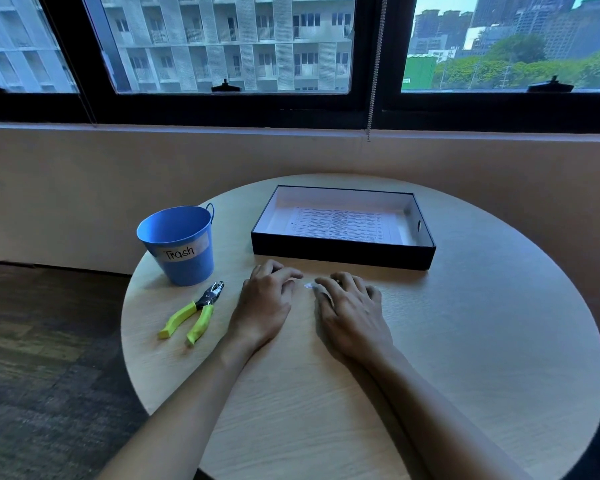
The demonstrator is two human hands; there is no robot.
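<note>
Two hands lie palm down side by side on one round wooden table [465,341], a small gap between them. The left hand [265,299] rests with fingers loosely bent and holds nothing. The right hand [350,310] lies the same way, its forefinger tip at a tiny white paper scrap [308,285] on the table in the gap; the scrap is too small to count its bits. To the left lie one hole punch [194,313] with two yellow handles and, farther back, one blue bucket [184,261] labelled "Trash". Just beyond the hands sits one black box [343,252] holding one printed sheet [340,223]
</note>
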